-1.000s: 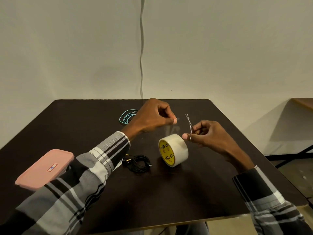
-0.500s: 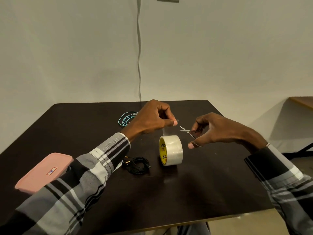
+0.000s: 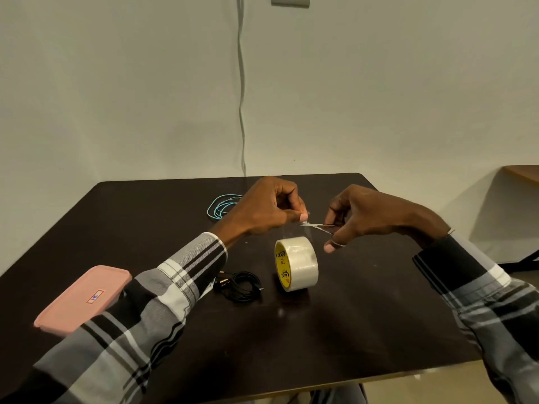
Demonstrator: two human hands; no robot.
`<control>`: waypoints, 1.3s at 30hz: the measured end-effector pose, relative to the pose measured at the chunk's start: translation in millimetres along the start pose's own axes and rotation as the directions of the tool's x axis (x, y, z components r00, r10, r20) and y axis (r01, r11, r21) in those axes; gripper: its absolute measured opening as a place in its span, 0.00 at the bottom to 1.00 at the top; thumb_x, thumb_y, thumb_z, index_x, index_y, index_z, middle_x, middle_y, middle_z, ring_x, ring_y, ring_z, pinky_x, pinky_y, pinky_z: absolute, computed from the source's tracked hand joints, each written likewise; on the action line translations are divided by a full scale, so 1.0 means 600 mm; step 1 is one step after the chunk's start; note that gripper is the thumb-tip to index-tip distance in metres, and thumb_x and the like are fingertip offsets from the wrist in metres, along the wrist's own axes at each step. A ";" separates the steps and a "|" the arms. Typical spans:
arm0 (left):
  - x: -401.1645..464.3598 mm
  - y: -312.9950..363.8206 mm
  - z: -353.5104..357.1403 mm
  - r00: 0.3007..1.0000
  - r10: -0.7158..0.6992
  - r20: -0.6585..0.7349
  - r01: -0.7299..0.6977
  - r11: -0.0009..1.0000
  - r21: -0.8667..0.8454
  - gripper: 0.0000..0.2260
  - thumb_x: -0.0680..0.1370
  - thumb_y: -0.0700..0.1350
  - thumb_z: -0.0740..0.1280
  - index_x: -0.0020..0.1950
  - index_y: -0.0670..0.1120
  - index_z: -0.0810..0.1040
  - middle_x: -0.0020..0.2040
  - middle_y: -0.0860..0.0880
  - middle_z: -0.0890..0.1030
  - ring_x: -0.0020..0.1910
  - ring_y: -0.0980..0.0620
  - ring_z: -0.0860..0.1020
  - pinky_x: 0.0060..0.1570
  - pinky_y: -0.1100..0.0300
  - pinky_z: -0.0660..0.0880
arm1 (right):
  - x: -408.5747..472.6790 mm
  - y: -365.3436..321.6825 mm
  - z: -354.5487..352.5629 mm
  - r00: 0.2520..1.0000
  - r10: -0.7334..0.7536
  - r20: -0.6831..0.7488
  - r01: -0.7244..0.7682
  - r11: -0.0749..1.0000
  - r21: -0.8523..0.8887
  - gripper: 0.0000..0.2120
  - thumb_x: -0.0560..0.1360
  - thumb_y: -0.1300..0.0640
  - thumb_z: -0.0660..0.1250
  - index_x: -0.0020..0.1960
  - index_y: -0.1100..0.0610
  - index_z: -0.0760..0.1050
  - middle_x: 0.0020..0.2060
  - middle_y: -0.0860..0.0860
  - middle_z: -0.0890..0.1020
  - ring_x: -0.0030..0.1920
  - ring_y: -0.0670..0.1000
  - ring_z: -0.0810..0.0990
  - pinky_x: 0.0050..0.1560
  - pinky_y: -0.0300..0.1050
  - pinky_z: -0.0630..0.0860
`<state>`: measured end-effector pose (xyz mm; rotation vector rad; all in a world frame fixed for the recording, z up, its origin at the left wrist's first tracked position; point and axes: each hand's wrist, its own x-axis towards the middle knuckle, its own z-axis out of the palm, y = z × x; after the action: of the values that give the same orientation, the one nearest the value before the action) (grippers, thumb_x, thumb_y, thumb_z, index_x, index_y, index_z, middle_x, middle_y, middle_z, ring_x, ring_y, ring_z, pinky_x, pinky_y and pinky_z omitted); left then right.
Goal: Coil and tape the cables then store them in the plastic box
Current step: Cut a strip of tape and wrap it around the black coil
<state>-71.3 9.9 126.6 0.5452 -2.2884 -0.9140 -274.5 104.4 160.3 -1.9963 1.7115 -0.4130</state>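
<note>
A roll of clear tape (image 3: 297, 263) with a yellow core stands on edge in the middle of the dark table (image 3: 350, 330). My left hand (image 3: 271, 209) pinches the free end of a clear strip pulled up from the roll. My right hand (image 3: 367, 217) grips small scissors (image 3: 316, 225), whose blades point left and meet the strip just under my left fingertips. A coiled black cable (image 3: 240, 285) lies left of the roll. A coiled teal cable (image 3: 223, 207) lies farther back, partly hidden by my left hand. The pink-lidded plastic box (image 3: 83, 300) sits shut at the left.
A grey cord (image 3: 241, 83) hangs down the wall behind the table from a wall plate (image 3: 290, 0). Part of another table (image 3: 522, 172) shows at the right edge. The table's front edge runs close to my body.
My right hand has swung the scissors from pointing up to pointing left and brought the blades onto the strip. The tape roll turned slightly. My left hand stayed in place holding the tape end.
</note>
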 end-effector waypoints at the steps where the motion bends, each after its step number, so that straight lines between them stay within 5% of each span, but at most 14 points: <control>1: 0.000 -0.001 -0.001 1.000 0.002 -0.001 -0.002 1.000 -0.001 0.06 0.72 0.35 0.75 0.39 0.37 0.79 0.42 0.45 0.85 0.43 0.54 0.84 0.49 0.61 0.81 | 0.001 0.003 0.000 1.000 -0.005 -0.006 0.005 1.000 -0.002 0.14 0.62 0.51 0.82 0.41 0.56 0.83 0.35 0.51 0.85 0.35 0.47 0.81 0.40 0.43 0.77; 10: -0.006 -0.011 -0.003 0.998 0.005 -0.059 -0.009 0.998 -0.069 0.06 0.72 0.35 0.74 0.40 0.41 0.78 0.44 0.42 0.85 0.44 0.54 0.84 0.50 0.58 0.81 | -0.009 0.016 0.000 0.998 -0.057 0.005 0.057 0.998 -0.005 0.17 0.59 0.43 0.82 0.39 0.51 0.82 0.38 0.52 0.84 0.44 0.57 0.82 0.51 0.59 0.79; 19: -0.011 -0.004 -0.013 0.984 -0.010 -0.179 -0.034 0.970 -0.240 0.06 0.72 0.35 0.75 0.45 0.38 0.80 0.48 0.43 0.85 0.50 0.49 0.84 0.52 0.58 0.80 | -0.015 0.013 -0.002 0.999 -0.038 0.018 0.037 0.999 0.014 0.18 0.60 0.41 0.81 0.40 0.51 0.82 0.40 0.53 0.84 0.46 0.57 0.82 0.53 0.62 0.78; 25: -0.065 -0.025 0.024 0.977 -0.163 -0.135 0.128 0.964 -0.234 0.35 0.71 0.49 0.76 0.75 0.50 0.65 0.74 0.56 0.64 0.68 0.58 0.71 0.61 0.61 0.76 | -0.016 0.017 0.003 1.000 -0.006 0.005 0.006 0.999 0.043 0.16 0.61 0.42 0.81 0.39 0.51 0.82 0.39 0.52 0.85 0.45 0.55 0.83 0.54 0.60 0.79; 29: -0.110 -0.034 0.072 0.964 -0.255 0.074 0.262 0.960 -0.104 0.57 0.61 0.62 0.78 0.79 0.56 0.47 0.73 0.70 0.47 0.75 0.58 0.57 0.70 0.51 0.67 | -0.018 0.021 0.013 1.000 -0.005 0.010 0.004 0.998 0.064 0.18 0.62 0.41 0.80 0.41 0.52 0.82 0.40 0.52 0.85 0.46 0.55 0.83 0.52 0.59 0.80; 32: -0.120 -0.044 0.087 0.964 -0.229 0.137 0.224 0.973 0.046 0.60 0.62 0.54 0.81 0.80 0.54 0.41 0.74 0.68 0.43 0.77 0.57 0.53 0.73 0.54 0.61 | -0.021 0.027 0.022 1.000 0.002 0.002 -0.002 0.995 0.104 0.17 0.63 0.43 0.80 0.43 0.54 0.83 0.41 0.53 0.85 0.47 0.57 0.82 0.51 0.57 0.80; 36: -0.109 -0.047 0.083 0.974 -0.219 0.059 0.223 0.973 -0.060 0.51 0.68 0.39 0.78 0.80 0.53 0.47 0.74 0.63 0.48 0.71 0.55 0.64 0.57 0.51 0.79 | -0.029 0.040 0.036 1.000 0.017 -0.021 -0.013 0.984 0.180 0.16 0.64 0.45 0.79 0.44 0.55 0.83 0.40 0.54 0.85 0.43 0.55 0.83 0.48 0.50 0.80; 39: -0.100 -0.054 0.088 0.972 -0.231 -0.036 0.229 0.972 -0.053 0.47 0.70 0.36 0.76 0.79 0.50 0.51 0.75 0.56 0.52 0.66 0.55 0.70 0.50 0.53 0.82 | -0.041 0.054 0.051 0.994 0.040 -0.105 -0.010 0.962 0.273 0.18 0.63 0.44 0.78 0.45 0.56 0.84 0.40 0.56 0.85 0.40 0.54 0.81 0.45 0.47 0.78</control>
<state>-58.0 46.9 49.7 0.8137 -2.1902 -1.0551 -290.2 129.8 119.4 -1.7799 1.6414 -0.7200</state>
